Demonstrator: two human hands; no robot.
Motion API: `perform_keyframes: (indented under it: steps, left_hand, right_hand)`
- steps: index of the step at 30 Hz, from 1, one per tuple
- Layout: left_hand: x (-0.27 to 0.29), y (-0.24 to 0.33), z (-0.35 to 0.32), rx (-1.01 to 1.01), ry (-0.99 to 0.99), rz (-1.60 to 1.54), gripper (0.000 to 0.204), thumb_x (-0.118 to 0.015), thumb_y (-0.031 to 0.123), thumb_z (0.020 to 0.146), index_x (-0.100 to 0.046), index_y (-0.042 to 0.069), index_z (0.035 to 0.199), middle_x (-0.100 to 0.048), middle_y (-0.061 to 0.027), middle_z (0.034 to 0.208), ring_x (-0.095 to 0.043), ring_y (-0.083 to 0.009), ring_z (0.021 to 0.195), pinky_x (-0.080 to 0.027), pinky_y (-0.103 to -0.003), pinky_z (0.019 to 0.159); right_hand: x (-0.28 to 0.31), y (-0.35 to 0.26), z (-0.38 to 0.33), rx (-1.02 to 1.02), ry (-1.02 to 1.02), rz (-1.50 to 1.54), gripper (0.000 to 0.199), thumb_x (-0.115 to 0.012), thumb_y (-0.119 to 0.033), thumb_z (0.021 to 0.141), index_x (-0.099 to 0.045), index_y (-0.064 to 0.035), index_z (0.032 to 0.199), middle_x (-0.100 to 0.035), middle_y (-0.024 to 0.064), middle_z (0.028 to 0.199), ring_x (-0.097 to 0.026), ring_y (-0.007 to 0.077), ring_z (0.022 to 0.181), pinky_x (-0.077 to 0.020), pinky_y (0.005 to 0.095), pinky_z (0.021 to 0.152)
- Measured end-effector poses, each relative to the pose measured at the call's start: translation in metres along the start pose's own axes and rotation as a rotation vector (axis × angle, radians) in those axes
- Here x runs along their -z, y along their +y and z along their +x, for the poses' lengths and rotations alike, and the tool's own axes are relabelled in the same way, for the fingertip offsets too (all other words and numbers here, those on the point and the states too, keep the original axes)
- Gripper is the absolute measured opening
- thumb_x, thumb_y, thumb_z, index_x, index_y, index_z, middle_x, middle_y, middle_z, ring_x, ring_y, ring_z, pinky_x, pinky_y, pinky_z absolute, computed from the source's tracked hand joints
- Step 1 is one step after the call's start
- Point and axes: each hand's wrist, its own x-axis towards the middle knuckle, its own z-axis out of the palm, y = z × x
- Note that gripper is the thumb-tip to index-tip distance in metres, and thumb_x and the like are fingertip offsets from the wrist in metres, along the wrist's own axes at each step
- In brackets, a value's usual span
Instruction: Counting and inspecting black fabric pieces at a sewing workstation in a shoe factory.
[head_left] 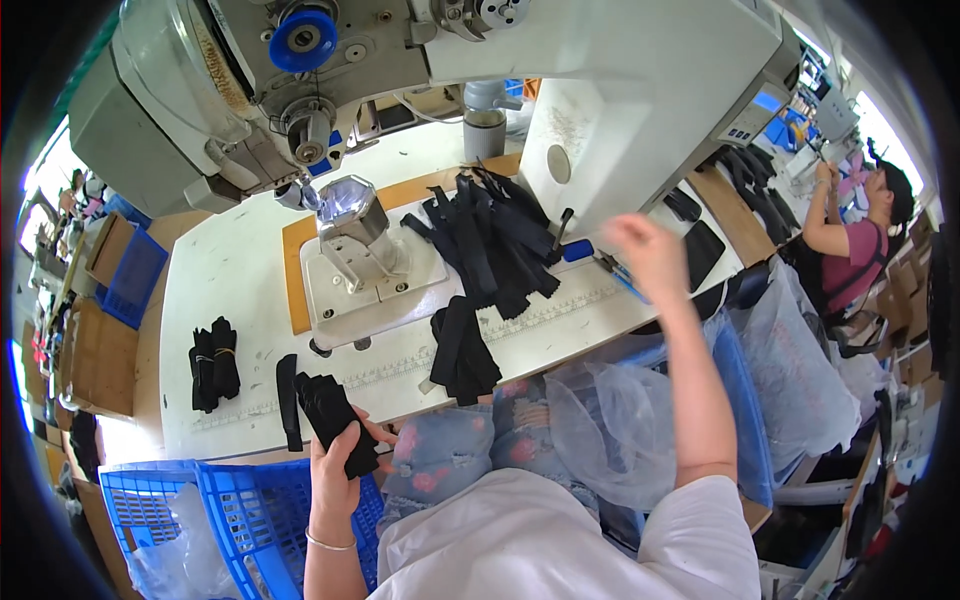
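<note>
My left hand (337,462) is wrapped round a stack of black fabric strips (335,415) at the table's front edge, thumb on top. Beside that stack a single black strip (289,402) lies on the table. My right hand (648,262) is raised over the right part of the table, smeared by motion, so its fingers cannot be made out. Close to it lie thread snips (618,272) and a blue-and-black tool (577,250). A loose heap of black strips (485,245) rests right of the sewing machine's metal post (355,235), with a smaller pile (463,355) nearer me.
The sewing machine's head (300,100) overhangs the white table (240,285). Two tied black bundles (214,362) lie at its left. Blue crates (235,510) stand below at left, and clear plastic (615,430) hangs at right. Another person (850,240) works at far right.
</note>
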Motion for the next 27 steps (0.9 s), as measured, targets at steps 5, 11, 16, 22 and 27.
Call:
perform_keyframes:
  steps: [5,11,16,22,27]
  left_hand:
    - [-0.006,-0.002,0.002,-0.003,-0.017,0.016,0.029,-0.057,0.019,0.093,-0.051,-0.001,0.112,-0.061,-0.0133,0.082,-0.065,-0.0237,0.071,-0.055,-0.034,0.047]
    - [-0.026,-0.001,0.003,0.029,-0.048,-0.035,0.024,-0.057,0.012,0.093,-0.052,-0.003,0.11,-0.061,-0.0134,0.084,-0.062,-0.0207,0.067,-0.053,-0.032,0.051]
    - [-0.029,0.007,-0.009,-0.037,-0.097,0.164,0.039,-0.064,0.016,0.093,-0.04,0.001,0.121,-0.062,-0.0085,0.079,-0.059,-0.0125,0.059,-0.047,-0.026,0.049]
    - [-0.029,0.01,-0.029,0.045,-0.185,0.323,0.054,-0.064,0.011,0.092,-0.037,0.004,0.139,-0.067,-0.0069,0.091,-0.063,-0.0109,0.067,-0.053,-0.024,0.062]
    - [-0.044,-0.005,-0.035,0.056,-0.539,0.066,0.059,-0.062,0.011,0.093,-0.034,0.003,0.144,-0.063,-0.0063,0.092,-0.063,-0.0117,0.077,-0.054,-0.026,0.064]
  right_hand:
    - [0.071,0.122,0.047,0.12,-0.045,-0.679,0.016,-0.067,-0.011,0.078,-0.072,-0.0106,0.094,-0.067,0.0119,0.088,-0.065,0.0312,0.09,-0.0502,0.043,0.078]
    - [0.062,0.165,0.072,0.173,-0.139,-0.545,0.016,-0.063,-0.018,0.077,-0.068,-0.0029,0.081,-0.064,0.0191,0.082,-0.062,0.0382,0.081,-0.0481,0.0466,0.072]
    - [0.089,0.183,0.071,0.123,-0.013,-0.363,0.008,-0.061,-0.007,0.086,-0.059,0.0002,0.09,-0.063,0.0111,0.08,-0.063,0.0196,0.078,-0.0495,0.0322,0.073]
    - [0.015,-0.023,-0.04,0.064,-0.285,0.471,0.007,-0.056,-0.001,0.087,-0.051,-0.0061,0.086,-0.05,0.0012,0.075,-0.052,0.0102,0.065,-0.0465,0.0268,0.063]
    - [-0.073,-0.094,-0.147,0.276,-0.631,0.472,0.013,-0.069,-0.001,0.071,-0.061,-0.0041,0.082,-0.052,0.0,0.066,-0.048,0.0064,0.062,-0.0393,0.0225,0.056]
